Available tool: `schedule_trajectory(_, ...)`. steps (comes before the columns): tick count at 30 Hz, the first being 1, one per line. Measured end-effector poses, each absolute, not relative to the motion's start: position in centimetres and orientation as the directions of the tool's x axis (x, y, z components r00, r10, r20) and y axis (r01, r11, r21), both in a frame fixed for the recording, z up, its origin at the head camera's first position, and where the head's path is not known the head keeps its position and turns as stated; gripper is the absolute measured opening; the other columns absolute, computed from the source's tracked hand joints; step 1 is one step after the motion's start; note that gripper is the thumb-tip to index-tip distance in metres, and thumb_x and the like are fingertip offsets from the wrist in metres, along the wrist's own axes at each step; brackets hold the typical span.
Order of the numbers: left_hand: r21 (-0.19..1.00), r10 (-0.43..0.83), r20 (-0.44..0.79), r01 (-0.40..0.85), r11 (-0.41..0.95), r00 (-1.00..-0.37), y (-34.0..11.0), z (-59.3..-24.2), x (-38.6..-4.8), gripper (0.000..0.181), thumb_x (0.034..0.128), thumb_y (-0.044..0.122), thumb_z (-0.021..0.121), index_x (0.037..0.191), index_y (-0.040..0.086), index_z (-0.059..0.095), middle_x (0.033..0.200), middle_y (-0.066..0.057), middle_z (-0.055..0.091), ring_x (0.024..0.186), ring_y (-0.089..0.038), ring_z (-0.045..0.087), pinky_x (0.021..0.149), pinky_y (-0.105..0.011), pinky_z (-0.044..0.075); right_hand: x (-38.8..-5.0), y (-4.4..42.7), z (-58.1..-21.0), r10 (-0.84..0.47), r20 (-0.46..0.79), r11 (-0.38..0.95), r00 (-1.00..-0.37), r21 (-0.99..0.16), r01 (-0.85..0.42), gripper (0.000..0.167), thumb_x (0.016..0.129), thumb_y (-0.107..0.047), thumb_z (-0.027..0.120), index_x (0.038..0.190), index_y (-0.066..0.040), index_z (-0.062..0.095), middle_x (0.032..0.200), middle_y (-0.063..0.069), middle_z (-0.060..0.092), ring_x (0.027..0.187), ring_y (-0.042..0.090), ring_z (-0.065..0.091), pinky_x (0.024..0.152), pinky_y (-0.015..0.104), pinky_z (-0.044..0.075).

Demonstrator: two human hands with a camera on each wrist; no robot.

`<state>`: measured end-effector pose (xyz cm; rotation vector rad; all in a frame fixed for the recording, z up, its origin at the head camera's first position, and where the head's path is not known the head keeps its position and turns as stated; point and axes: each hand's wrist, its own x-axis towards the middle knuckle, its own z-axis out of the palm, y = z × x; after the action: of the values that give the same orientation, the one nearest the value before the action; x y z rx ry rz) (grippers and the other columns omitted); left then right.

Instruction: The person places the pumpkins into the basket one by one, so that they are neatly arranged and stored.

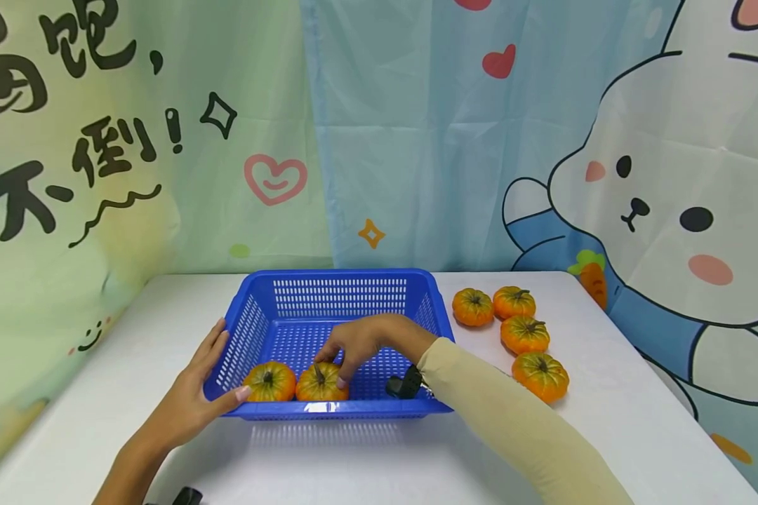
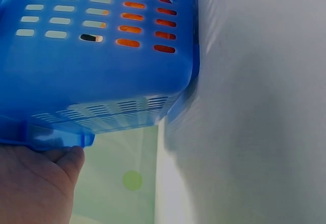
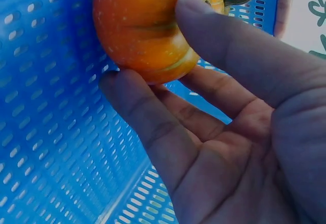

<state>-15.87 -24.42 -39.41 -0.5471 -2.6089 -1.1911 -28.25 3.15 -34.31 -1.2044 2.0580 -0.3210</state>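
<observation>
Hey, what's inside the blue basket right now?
One pumpkin in the near left corner and, beside it, a second pumpkin gripped by the right hand. The basket floor directly under both pumpkins is covered, so whatever lies there can't be seen.

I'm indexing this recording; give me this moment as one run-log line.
Right hand: grips pumpkin in basket | Left hand: touches basket | Also in basket: another pumpkin | Table: four pumpkins

A pale green and blue cloth curtain (image 1: 404,175) with a printed white cartoon rabbit (image 1: 657,175) hangs behind a white table (image 1: 379,466).
</observation>
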Motion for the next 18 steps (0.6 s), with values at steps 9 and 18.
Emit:
schedule_trajectory(9,0.683,0.238,0.349,0.419,0.598,-0.907,-24.58,-39.54,-16.02,0.093,0.0832,0.025,0.072,0.152,-0.004,0.018,0.163,-0.006,0.005,0.143,-0.047,0.011,0.102,-0.072,0.019,-28.36,2.93,-34.15,-0.82,-0.458,0.559,-0.343,-0.512,-0.652,0.053,0.087,-0.015,0.073,0.137,-0.008,0.056,0.128,0.002,0.062,0.114,0.007,0.055,0.095,0.018,0.042)
schedule_trajectory(18,0.685,0.243,0.356,0.429,0.589,-0.902,-24.47,-39.39,-15.94,0.093,0.0825,0.025,0.073,0.152,-0.003,0.019,0.163,-0.008,0.005,0.143,-0.045,0.011,0.104,-0.07,0.019,-28.16,3.22,-33.85,-0.802,-0.443,0.589,-0.4,-0.478,-0.651,0.057,0.087,-0.024,0.074,0.139,-0.008,0.055,0.132,0.001,0.06,0.123,0.013,0.052,0.101,0.024,0.041)
